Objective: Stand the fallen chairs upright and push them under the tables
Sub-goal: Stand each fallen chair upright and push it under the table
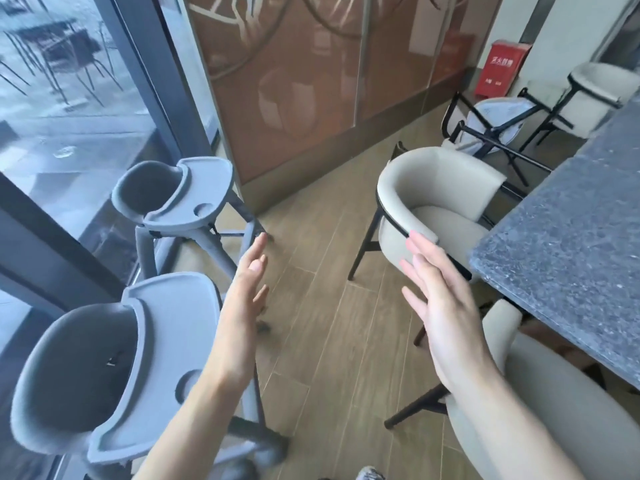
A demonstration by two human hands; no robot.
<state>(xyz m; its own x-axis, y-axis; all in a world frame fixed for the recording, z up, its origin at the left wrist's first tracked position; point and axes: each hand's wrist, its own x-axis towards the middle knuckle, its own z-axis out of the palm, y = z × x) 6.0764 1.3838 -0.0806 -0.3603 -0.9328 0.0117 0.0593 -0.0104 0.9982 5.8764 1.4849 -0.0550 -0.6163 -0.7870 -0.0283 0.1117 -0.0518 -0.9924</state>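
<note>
A cream armchair [433, 188] with black legs stands upright at the edge of the dark speckled table [571, 237]. A second cream chair [561, 393] stands at the table nearer to me. Farther back a fallen chair [491, 123] lies on its side with its black legs pointing out. Behind it another cream chair [602, 88] stands upright. My right hand [440, 306] is held up with straight fingers, fingertips close to the first armchair's backrest. My left hand [246, 299] hovers open over the floor and holds nothing.
Two grey high chairs [183, 192] [114, 368] with trays stand along the glass wall on the left. A brown patterned wall panel [311, 81] runs behind. A red box [500, 69] stands by the far wall. Wood-look floor [325, 323] lies between the high chairs and the table.
</note>
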